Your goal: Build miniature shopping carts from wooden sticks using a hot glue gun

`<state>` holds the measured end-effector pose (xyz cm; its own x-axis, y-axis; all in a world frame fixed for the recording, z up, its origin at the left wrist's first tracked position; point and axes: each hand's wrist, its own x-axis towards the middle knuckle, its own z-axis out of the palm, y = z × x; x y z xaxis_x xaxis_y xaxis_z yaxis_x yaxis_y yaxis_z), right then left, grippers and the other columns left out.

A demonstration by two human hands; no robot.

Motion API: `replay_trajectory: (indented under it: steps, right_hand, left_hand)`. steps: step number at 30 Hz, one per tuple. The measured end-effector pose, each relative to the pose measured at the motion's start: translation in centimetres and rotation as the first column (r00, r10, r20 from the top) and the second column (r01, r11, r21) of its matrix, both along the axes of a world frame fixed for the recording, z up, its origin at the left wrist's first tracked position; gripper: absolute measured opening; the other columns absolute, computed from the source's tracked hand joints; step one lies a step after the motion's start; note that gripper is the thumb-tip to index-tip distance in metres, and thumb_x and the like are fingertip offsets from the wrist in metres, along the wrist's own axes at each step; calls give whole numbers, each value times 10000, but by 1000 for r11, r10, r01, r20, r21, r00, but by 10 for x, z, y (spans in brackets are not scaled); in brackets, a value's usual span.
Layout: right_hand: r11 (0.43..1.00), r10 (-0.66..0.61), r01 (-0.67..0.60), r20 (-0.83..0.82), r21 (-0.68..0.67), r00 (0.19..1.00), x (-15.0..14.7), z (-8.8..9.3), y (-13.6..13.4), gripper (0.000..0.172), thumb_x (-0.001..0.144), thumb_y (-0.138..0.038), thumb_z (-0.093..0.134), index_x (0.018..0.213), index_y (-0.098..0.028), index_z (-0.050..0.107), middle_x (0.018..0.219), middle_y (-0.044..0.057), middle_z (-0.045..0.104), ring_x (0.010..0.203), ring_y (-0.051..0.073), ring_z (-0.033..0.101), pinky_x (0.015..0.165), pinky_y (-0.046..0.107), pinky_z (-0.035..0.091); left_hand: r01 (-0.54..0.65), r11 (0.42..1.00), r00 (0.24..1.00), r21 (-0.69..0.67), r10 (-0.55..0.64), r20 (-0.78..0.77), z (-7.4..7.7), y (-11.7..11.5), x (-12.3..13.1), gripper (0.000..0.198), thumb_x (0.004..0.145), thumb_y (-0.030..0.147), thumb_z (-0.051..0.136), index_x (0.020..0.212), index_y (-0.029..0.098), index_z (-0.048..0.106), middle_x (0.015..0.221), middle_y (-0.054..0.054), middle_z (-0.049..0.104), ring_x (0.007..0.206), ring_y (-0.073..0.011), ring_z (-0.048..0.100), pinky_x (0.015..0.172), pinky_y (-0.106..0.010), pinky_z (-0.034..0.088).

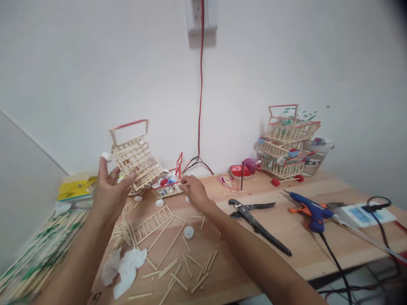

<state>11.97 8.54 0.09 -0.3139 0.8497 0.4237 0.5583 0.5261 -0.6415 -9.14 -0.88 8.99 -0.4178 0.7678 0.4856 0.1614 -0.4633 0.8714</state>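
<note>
My left hand (110, 190) is raised above the table's left side, fingers curled around the underside of a small stick-built cart (135, 156) with a red handle, which tilts in the air. A white cap (106, 157) sits at my fingertip. My right hand (193, 190) reaches to the table's back, fingers pinched beside another stick cart part (168, 183) with red trim and white wheels; what it pinches is too small to make out. A stick ladder panel (154, 222) lies flat below.
Loose sticks (187, 267), white caps (188, 232) and crumpled tissue (125, 264) litter the wooden table (286, 228). Black cutters (257, 222) and a blue glue gun (310, 212) lie right. Stacked finished carts (288, 144) stand at the back. A red cable (201, 93) hangs down the wall.
</note>
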Motion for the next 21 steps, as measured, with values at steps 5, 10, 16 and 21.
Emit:
replay_trajectory:
  steps: [5,10,16,21]
  right_hand:
    - [1000,-6,6,20,0,1000,-4,0,4,137,882,-224,596,1008,-195,638,1001,60,639,896,169,570,755,260,377]
    - [1000,-27,27,22,4,999,2,0,-2,185,846,-206,619,1030,-201,625,1004,51,642,853,156,583,748,263,402]
    - [989,1,-66,-436,-134,900,18,26,-18,226,953,-356,418,1018,-186,553,962,47,638,782,142,642,637,248,496]
    - [909,176,-368,-619,-197,765,13,59,-33,361,899,-448,524,1187,-231,529,1026,46,618,794,146,673,539,214,526]
  left_hand:
    - [317,932,926,-176,-264,270,-2,-9,1,631,768,476,687,1331,233,540,1307,-130,616,1174,-334,600,893,-482,568]
    - [456,878,826,-142,-358,436,-13,7,16,549,821,465,629,1317,241,551,1203,-114,684,1190,-320,598,969,-522,523]
    - [564,823,693,-71,-425,582,-20,12,16,532,866,390,601,1347,179,518,1273,-140,651,1215,-306,583,1004,-500,501]
    - [653,757,556,17,-495,667,-27,10,12,493,922,284,527,1394,157,464,1241,-147,671,1174,-294,615,1013,-509,483]
